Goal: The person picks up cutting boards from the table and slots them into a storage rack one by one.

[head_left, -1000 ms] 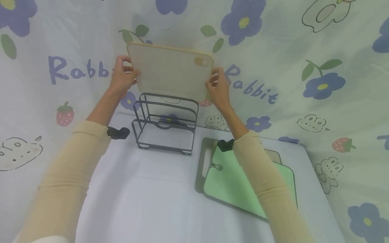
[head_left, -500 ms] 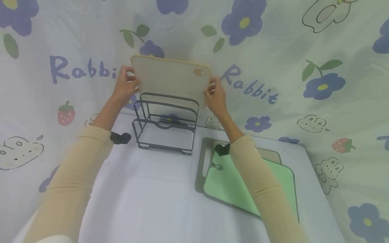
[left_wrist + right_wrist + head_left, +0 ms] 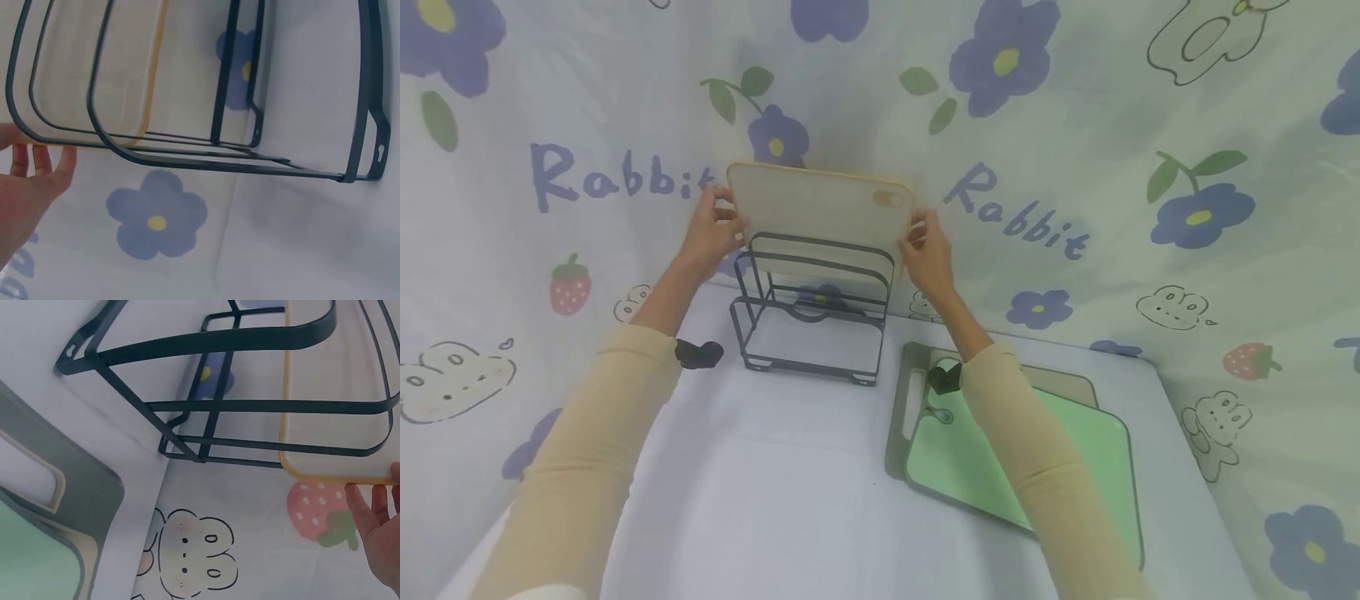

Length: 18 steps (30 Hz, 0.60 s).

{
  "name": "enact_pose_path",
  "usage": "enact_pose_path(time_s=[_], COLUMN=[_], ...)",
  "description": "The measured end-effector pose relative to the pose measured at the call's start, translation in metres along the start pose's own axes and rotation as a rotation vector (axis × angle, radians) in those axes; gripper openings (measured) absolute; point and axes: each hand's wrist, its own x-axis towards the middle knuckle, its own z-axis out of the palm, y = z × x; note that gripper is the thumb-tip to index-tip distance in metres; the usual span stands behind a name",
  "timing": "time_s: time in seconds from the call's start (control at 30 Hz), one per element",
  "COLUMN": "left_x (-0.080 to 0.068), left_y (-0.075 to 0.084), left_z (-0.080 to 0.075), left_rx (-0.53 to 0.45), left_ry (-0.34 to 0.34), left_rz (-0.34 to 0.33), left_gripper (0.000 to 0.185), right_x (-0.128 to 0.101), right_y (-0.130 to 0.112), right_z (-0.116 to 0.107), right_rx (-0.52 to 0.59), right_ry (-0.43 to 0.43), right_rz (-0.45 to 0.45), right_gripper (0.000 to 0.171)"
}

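Observation:
A cream cutting board [image 3: 820, 204] with a yellow-orange rim stands upright at the black wire rack [image 3: 808, 367], held between both hands. My left hand [image 3: 709, 229] pinches its left edge, and my right hand [image 3: 927, 252] grips the right edge. The board's lower part shows through the rack's hoops. Both wrist views put the hoops in front of it; its lower edge hangs above the table. In the left wrist view, my left fingers [image 3: 42, 161] bend at the board's rim. The right wrist view shows my right fingers [image 3: 360, 506] under its edge.
Right of the rack, a green cutting board [image 3: 977, 454] lies over a grey one with a handle slot [image 3: 900, 442] and a beige one [image 3: 1067, 383]. They rest on the white table [image 3: 760, 508]. A printed curtain [image 3: 865, 100] hangs right behind the rack.
Both hands have lowered the cream cutting board, so more of it now sits behind the rack's hoops. The rack and the other boards stay where they were.

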Motion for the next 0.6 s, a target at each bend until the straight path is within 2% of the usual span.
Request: enact_pose_path(time_s=[0.17,0.37,0.6], left_x=[-0.002,-0.004,-0.002], left_y=[-0.009,-0.015,-0.021], left_z=[-0.003,-0.005,-0.002], left_rx=[0.017,0.052,0.031], left_ry=[-0.016,-0.025,-0.041], left_rz=[0.005,0.006,0.006], left_gripper=[0.032,0.033,0.035], right_x=[-0.002,-0.005,-0.008], right_y=[0.006,0.009,0.016], right_z=[0.004,0.009,0.012], right_rx=[-0.024,-0.022,-0.014], right_ry=[-0.02,-0.046,-0.055], right_rz=[-0.007,0.025,0.041], right_gripper=[0.032,0.031,0.031])
